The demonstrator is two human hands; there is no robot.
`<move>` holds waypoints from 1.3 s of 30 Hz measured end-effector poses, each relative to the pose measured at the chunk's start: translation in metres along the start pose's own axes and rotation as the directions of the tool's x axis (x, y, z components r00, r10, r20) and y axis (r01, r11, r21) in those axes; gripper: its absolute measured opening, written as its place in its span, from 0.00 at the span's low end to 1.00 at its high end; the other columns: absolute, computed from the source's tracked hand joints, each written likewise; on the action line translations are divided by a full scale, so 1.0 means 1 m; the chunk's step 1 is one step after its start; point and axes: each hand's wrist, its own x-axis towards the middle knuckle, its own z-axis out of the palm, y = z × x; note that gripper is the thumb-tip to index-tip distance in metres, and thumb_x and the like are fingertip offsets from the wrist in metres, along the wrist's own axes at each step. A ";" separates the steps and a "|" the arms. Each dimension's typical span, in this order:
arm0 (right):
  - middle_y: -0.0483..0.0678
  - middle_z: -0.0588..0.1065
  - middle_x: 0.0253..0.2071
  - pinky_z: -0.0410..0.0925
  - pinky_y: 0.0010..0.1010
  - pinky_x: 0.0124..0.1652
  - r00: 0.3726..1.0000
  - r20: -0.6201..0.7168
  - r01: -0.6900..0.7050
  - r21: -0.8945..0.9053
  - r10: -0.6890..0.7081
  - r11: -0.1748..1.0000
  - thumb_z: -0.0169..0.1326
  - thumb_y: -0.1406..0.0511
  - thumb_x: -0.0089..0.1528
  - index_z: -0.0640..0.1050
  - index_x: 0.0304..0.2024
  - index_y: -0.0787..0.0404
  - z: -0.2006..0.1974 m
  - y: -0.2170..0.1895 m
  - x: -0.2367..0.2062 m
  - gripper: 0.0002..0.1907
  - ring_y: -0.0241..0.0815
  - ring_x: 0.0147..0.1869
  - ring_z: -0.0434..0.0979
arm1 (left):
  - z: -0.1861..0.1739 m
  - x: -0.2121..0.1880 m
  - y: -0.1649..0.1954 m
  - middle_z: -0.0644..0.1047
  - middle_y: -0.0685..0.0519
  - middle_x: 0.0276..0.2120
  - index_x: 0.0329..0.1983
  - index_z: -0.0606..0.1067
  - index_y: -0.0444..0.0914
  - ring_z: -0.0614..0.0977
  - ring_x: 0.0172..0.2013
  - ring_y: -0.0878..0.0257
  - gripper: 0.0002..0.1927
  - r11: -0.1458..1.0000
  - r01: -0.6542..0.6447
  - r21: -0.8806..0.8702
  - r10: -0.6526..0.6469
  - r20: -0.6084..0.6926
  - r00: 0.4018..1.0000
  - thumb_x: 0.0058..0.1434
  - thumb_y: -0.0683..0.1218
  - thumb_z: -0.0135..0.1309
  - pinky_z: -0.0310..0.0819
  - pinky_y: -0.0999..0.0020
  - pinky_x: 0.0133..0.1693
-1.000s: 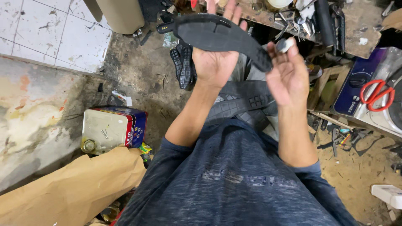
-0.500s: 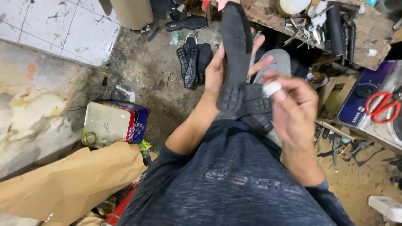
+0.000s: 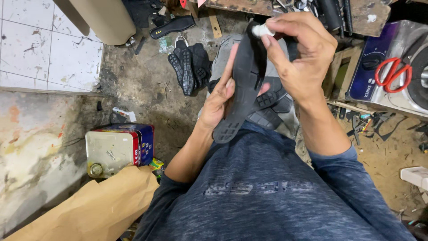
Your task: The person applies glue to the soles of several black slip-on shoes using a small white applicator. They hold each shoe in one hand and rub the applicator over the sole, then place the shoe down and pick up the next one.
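Presently, in hand: a black shoe sole (image 3: 244, 96) is held upright over the lap, tread side toward the camera.
Left hand: the left hand (image 3: 219, 100) is clamped on the sole from behind, fingers laid flat along its left edge, thumb hidden.
Right hand: the right hand (image 3: 299, 56) is closed in a pinch on a small white piece (image 3: 262, 30), which is pressed at the top end of the sole.
Hands together or apart: both are joined on the one sole, left at the middle, right at the tip.
Progress: judged from the pictures, the work is under way at the upper tip only; what the white piece is cannot be told, and no mark of finished work is visible lower on the tread.
Beneath: a second dark sole (image 3: 267, 109) is lying across the knees, just under the held one.
Edges: a cluttered wooden bench (image 3: 356, 15) stands close beyond the right hand, with red scissors (image 3: 392, 73) on an appliance to the right.
Open room: bare dirty floor is seen to the left, where a pair of black soles (image 3: 187, 67) lies; a metal tin (image 3: 118, 147) and brown paper (image 3: 96, 209) are near the left elbow.
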 end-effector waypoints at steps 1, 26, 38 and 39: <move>0.56 0.78 0.51 0.72 0.26 0.51 1.000 -0.003 0.025 -0.013 -0.025 1.000 0.64 0.81 0.67 0.79 0.51 0.70 0.000 0.001 0.002 0.12 0.44 0.52 0.80 | 0.000 0.000 -0.001 0.59 0.53 0.73 0.84 0.37 0.46 0.64 0.72 0.63 0.47 1.000 0.010 -0.006 -0.010 0.011 1.000 0.74 0.48 0.55 0.54 0.43 0.75; 0.54 0.80 0.49 0.75 0.25 0.44 0.975 0.211 -0.067 -0.024 0.071 0.997 0.67 0.77 0.62 0.83 0.46 0.68 0.006 -0.022 -0.016 0.11 0.42 0.48 0.83 | 0.009 0.009 0.013 0.49 0.44 0.78 0.82 0.38 0.40 0.54 0.77 0.55 0.49 0.976 0.021 0.218 -0.023 0.006 1.000 0.73 0.72 0.38 0.46 0.60 0.77; 0.54 0.79 0.48 0.76 0.30 0.50 0.958 0.285 0.042 0.013 -0.044 0.999 0.67 0.78 0.60 0.82 0.44 0.69 0.009 -0.032 -0.031 0.11 0.46 0.51 0.83 | 0.006 0.013 0.017 0.50 0.46 0.78 0.82 0.40 0.39 0.54 0.77 0.55 0.49 0.967 0.000 0.256 0.000 0.000 1.000 0.72 0.74 0.33 0.43 0.64 0.77; 0.54 0.79 0.48 0.76 0.31 0.50 0.953 0.299 0.046 0.039 -0.056 0.998 0.67 0.78 0.60 0.81 0.44 0.69 0.008 -0.032 -0.031 0.11 0.46 0.52 0.83 | 0.005 0.014 0.017 0.50 0.46 0.78 0.82 0.40 0.38 0.54 0.77 0.56 0.49 0.965 -0.003 0.260 0.003 0.000 1.000 0.72 0.74 0.32 0.42 0.65 0.78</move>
